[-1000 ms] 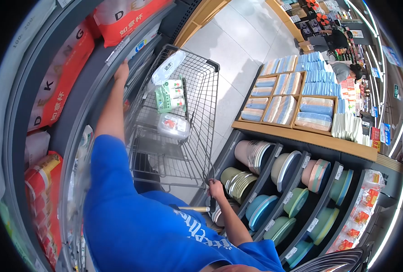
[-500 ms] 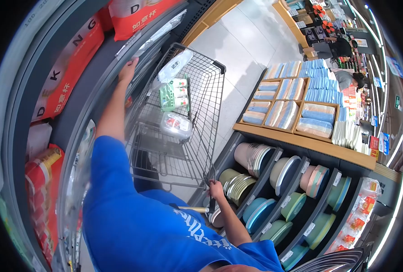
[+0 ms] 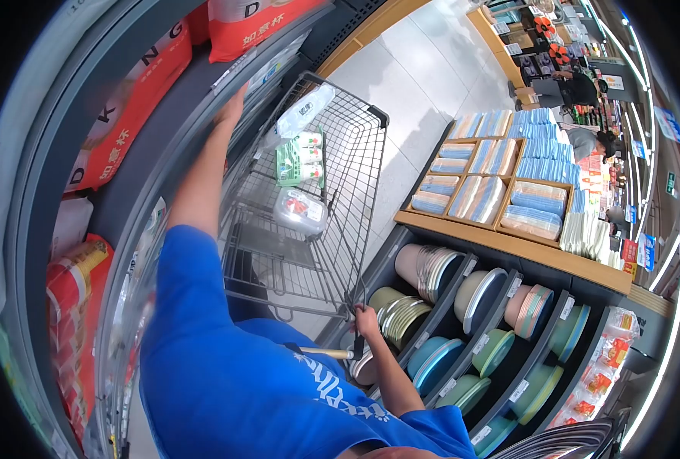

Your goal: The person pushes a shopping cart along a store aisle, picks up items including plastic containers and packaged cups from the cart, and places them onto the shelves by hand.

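Note:
My right hand (image 3: 366, 321) is wrapped round the end of the cart handle, by the near corner of the wire shopping cart (image 3: 359, 206). My left hand (image 3: 231, 109) is stretched out to the shelf on the left, close to the shelf edge and the flat packs there; its fingers are blurred. Inside the cart lie a white plastic-wrapped pack (image 3: 305, 109), a green-and-white pack (image 3: 300, 160) and a clear box (image 3: 301, 212) with something red in it.
Red bags (image 3: 137, 115) stand on the left shelf (image 3: 130, 164). On the right, a rack holds plastic basins (image 3: 436, 359) below folded towels (image 3: 481, 197) in wooden trays. Two people (image 3: 581, 90) are farther off at the upper right. Tiled floor (image 3: 401, 84) stretches beyond the cart.
My left hand has moved farther forward along the shelf edge. The view has shifted slightly, and the red bags sit higher and more to the right. My right hand keeps its hold.

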The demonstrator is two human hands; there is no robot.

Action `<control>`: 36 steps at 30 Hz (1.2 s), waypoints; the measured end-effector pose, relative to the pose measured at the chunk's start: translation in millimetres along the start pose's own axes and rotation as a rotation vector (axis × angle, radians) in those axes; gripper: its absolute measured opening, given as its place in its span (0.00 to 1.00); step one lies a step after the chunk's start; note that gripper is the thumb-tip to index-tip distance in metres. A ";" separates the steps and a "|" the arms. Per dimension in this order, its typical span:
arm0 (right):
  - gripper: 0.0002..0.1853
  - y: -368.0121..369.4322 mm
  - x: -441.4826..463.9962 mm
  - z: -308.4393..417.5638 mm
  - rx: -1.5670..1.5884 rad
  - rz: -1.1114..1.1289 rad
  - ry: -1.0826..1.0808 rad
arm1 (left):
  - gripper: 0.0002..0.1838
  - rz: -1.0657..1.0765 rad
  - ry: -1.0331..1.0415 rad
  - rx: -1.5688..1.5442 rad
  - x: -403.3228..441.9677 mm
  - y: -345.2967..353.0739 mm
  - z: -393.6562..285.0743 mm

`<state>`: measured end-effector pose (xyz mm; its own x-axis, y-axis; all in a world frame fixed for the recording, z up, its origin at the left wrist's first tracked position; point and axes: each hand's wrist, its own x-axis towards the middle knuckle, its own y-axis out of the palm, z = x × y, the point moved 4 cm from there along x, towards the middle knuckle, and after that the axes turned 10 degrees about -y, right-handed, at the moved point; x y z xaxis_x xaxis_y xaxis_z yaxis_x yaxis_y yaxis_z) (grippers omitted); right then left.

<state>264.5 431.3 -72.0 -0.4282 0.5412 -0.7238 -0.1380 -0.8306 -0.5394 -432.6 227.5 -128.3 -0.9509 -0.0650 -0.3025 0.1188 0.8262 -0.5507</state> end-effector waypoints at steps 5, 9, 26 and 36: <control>0.20 0.9 -1.3 0.4 0.009 -0.009 0.003 | 0.49 0.046 -0.065 -0.010 8.7 13.1 10.9; 0.20 2.0 4.1 -9.8 -0.026 -0.011 -0.029 | 0.53 0.092 -0.134 0.013 -0.6 9.7 5.5; 0.21 6.5 3.2 -4.0 0.029 0.026 -0.012 | 0.34 0.171 0.157 0.177 -244.5 -69.6 81.1; 0.17 -3.5 2.2 6.2 -0.421 -0.209 -0.265 | 0.29 0.517 0.146 0.678 -387.4 -106.0 119.2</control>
<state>258.5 434.6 -69.0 -0.6477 0.5927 -0.4787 0.1020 -0.5552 -0.8254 -42.7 98.5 -45.5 -0.7524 0.3382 -0.5653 0.6469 0.2175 -0.7309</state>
